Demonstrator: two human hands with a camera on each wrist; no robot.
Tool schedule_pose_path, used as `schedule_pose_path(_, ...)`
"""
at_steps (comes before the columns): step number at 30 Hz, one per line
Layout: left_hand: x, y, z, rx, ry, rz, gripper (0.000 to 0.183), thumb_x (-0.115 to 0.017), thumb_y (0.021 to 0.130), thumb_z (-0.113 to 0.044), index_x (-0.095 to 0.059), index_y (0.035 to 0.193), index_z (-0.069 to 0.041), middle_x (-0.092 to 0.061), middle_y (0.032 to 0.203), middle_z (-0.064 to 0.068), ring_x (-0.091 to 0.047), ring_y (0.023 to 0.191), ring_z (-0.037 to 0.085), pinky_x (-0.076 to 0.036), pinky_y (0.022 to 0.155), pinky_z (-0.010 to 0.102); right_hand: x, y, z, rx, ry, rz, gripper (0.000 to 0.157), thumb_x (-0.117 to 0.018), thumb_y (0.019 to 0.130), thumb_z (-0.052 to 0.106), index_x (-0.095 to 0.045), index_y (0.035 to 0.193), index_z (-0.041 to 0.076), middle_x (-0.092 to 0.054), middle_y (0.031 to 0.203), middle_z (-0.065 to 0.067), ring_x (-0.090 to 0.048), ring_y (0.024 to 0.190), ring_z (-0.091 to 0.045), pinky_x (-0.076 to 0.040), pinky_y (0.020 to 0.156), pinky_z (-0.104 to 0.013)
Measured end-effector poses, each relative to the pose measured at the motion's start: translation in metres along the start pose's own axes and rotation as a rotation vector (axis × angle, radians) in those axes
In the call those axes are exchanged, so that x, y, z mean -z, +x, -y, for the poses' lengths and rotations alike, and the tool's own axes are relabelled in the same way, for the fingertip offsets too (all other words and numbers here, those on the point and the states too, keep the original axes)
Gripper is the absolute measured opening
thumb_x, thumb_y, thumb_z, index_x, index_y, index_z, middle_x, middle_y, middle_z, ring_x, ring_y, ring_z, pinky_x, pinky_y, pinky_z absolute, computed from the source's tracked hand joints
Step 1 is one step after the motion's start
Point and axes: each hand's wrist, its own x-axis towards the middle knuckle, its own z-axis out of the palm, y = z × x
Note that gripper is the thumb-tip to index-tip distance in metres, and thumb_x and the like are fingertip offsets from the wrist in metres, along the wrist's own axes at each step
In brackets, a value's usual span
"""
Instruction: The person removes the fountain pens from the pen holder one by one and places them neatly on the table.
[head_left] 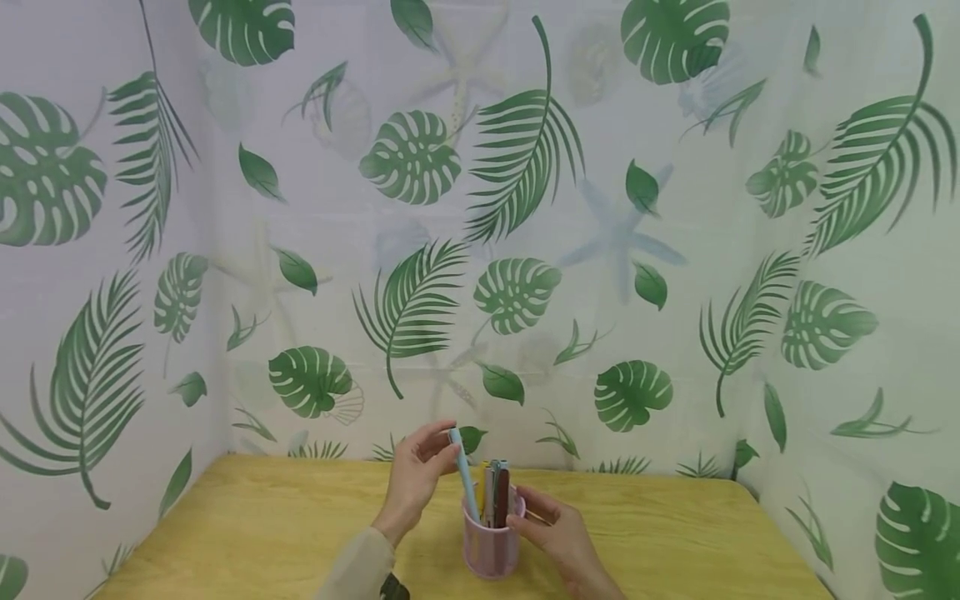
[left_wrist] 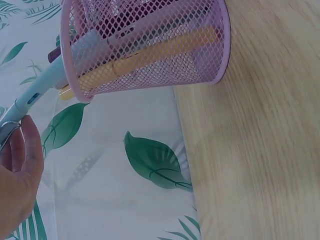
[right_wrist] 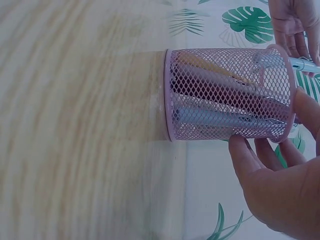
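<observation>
A pink mesh pen holder (head_left: 491, 550) stands upright on the table, with several pens (head_left: 497, 492) in it. My left hand (head_left: 422, 467) pinches the upper end of a light blue pen (head_left: 465, 477). That pen leans left, its lower end inside the holder's rim, as the left wrist view also shows. My right hand (right_wrist: 280, 185) grips the holder near its rim from the right, thumb and fingers spread around the mesh. Through the mesh, a yellow pen (left_wrist: 150, 56) shows among the others.
The yellow wood-grain table (head_left: 300, 525) spreads to both sides of the holder. Close behind its back edge hangs a white curtain (head_left: 555, 400) printed with green leaves, which also runs along both sides.
</observation>
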Motion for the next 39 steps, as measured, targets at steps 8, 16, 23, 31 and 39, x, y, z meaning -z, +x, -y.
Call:
schedule_pose_path(8, 0.003, 0.006, -0.011, -0.066, 0.048, -0.077, 0.036, -0.063, 0.094, -0.004, -0.062, 0.129, -0.012, -0.068, 0.114, 0.015, -0.067, 0.09, 0.014, -0.06, 0.08, 0.041, -0.002, 0.0, 0.002, -0.007, -0.002, -0.002, 0.063, -0.076, 0.087, 0.02, -0.049, 0.139, -0.004, -0.049, 0.142, -0.027, -0.053, 0.126, -0.045, -0.051, 0.099, -0.044)
schedule_pose_path(16, 0.005, 0.008, -0.019, -0.074, 0.027, -0.152, 0.037, -0.064, 0.092, -0.001, -0.062, 0.129, -0.008, -0.067, 0.118, 0.018, -0.067, 0.104, 0.025, -0.058, 0.08, 0.024, -0.001, 0.001, 0.003, -0.007, -0.004, -0.003, 0.063, -0.076, 0.086, 0.018, -0.049, 0.139, -0.004, -0.049, 0.141, -0.029, -0.054, 0.124, -0.045, -0.053, 0.097, -0.043)
schedule_pose_path(23, 0.01, 0.009, -0.017, -0.055, -0.017, -0.17, 0.037, -0.069, 0.089, 0.0, -0.063, 0.125, -0.003, -0.065, 0.118, 0.027, -0.07, 0.095, 0.02, -0.059, 0.075, 0.025, -0.001, 0.001, 0.001, -0.009, 0.004, -0.003, 0.063, -0.076, 0.086, 0.017, -0.049, 0.139, -0.005, -0.048, 0.142, -0.029, -0.054, 0.124, -0.045, -0.054, 0.096, -0.042)
schedule_pose_path(31, 0.016, 0.008, -0.009, -0.017, -0.054, -0.158, 0.035, -0.072, 0.086, -0.001, -0.066, 0.12, -0.001, -0.068, 0.11, 0.024, -0.071, 0.083, 0.013, -0.06, 0.074, 0.03, 0.0, -0.002, 0.001, -0.013, -0.018, -0.001, 0.064, -0.076, 0.086, 0.022, -0.05, 0.139, -0.003, -0.048, 0.143, -0.027, -0.053, 0.125, -0.045, -0.052, 0.098, -0.044)
schedule_pose_path(39, 0.027, 0.007, 0.001, 0.052, -0.009, -0.135, 0.035, -0.074, 0.084, -0.002, -0.066, 0.119, 0.001, -0.07, 0.1, 0.015, -0.07, 0.08, 0.013, -0.061, 0.076, 0.034, -0.003, -0.001, 0.002, -0.001, 0.001, -0.006, 0.061, -0.076, 0.086, 0.02, -0.052, 0.138, -0.002, -0.05, 0.141, -0.027, -0.054, 0.124, -0.045, -0.052, 0.098, -0.044)
